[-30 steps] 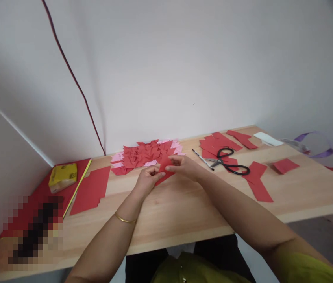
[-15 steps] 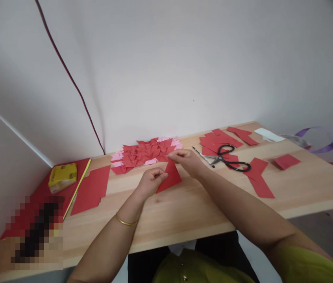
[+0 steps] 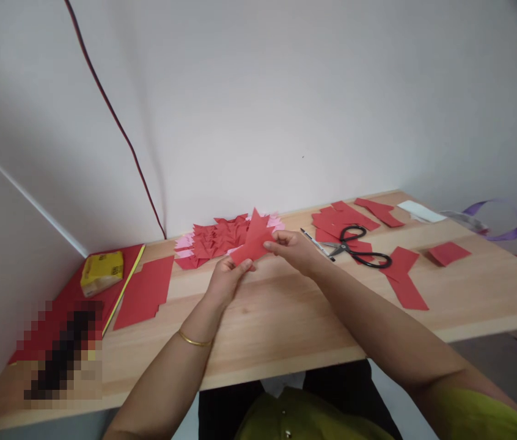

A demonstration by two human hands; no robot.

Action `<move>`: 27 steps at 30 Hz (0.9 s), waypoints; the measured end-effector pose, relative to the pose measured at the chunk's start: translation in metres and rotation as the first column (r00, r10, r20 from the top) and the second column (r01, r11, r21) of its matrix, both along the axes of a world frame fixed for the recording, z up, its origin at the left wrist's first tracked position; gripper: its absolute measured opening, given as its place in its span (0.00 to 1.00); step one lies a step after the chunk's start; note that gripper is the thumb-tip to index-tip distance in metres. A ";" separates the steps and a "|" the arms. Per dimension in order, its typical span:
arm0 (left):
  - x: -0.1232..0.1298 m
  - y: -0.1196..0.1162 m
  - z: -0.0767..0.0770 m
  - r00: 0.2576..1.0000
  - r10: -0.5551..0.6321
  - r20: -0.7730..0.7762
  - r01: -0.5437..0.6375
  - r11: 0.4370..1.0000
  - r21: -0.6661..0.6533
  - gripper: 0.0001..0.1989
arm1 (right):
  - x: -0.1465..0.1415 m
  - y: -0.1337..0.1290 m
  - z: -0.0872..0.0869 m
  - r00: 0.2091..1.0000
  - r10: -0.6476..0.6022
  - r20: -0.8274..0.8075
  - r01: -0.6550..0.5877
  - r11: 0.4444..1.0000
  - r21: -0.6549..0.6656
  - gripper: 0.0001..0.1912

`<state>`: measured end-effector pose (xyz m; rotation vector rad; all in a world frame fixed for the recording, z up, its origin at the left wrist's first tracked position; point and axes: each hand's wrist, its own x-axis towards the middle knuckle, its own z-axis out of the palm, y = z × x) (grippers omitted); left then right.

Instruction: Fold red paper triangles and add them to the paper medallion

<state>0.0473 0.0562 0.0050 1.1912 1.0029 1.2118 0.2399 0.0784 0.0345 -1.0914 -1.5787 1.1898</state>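
Note:
A red piece of paper (image 3: 255,239) with a pointed top is held up between my two hands, above the wooden table (image 3: 281,324). My left hand (image 3: 233,272) pinches its lower left corner. On its right side, the fingers and thumb of my right hand (image 3: 281,243) grip the edge. Just behind the paper lies a long pile of folded red and pink paper pieces (image 3: 215,238). Black-handled scissors (image 3: 345,245) rest open to the right of my right hand, with a pen (image 3: 316,243) beside them.
Cut red paper pieces (image 3: 405,278) lie around the scissors, and a white strip (image 3: 421,211) is at the back right. At the left are a larger red sheet (image 3: 148,290) and a yellow packet (image 3: 102,272). A wall rises behind the table.
The red paper has been lifted and turned, so a point now stands upward. My left hand has moved slightly forward, and my right hand has shifted its grip on the paper.

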 end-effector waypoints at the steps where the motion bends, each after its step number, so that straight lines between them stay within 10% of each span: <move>1: 0.000 0.000 0.001 1.000 0.004 0.016 -0.004 1.000 -0.002 0.13 | -0.001 0.001 0.000 0.999 -0.015 -0.046 0.015 1.000 -0.001 0.17; 9: -0.001 0.000 0.008 0.981 0.037 0.189 -0.029 0.998 -0.047 0.11 | -0.001 0.000 0.002 0.994 -0.013 -0.109 0.033 0.982 0.186 0.27; 12: -0.003 -0.003 0.012 0.960 -0.028 0.279 0.052 0.995 -0.081 0.11 | 0.005 -0.006 0.012 0.987 -0.076 0.138 -0.003 0.866 0.500 0.29; 16: -0.004 -0.006 0.017 0.953 -0.126 0.277 0.163 0.980 -0.113 0.16 | 0.009 -0.010 0.019 0.932 -0.210 0.295 -0.059 0.717 0.695 0.08; 22: -0.013 -0.002 0.020 0.961 0.158 0.226 -0.205 0.958 0.200 0.23 | 0.009 -0.012 0.020 0.983 -0.106 0.147 0.023 0.879 0.476 0.10; 27: -0.013 -0.006 0.018 0.980 0.160 0.117 -0.181 0.963 0.201 0.16 | 0.005 -0.015 0.020 0.996 0.043 0.084 -0.059 0.978 0.201 0.12</move>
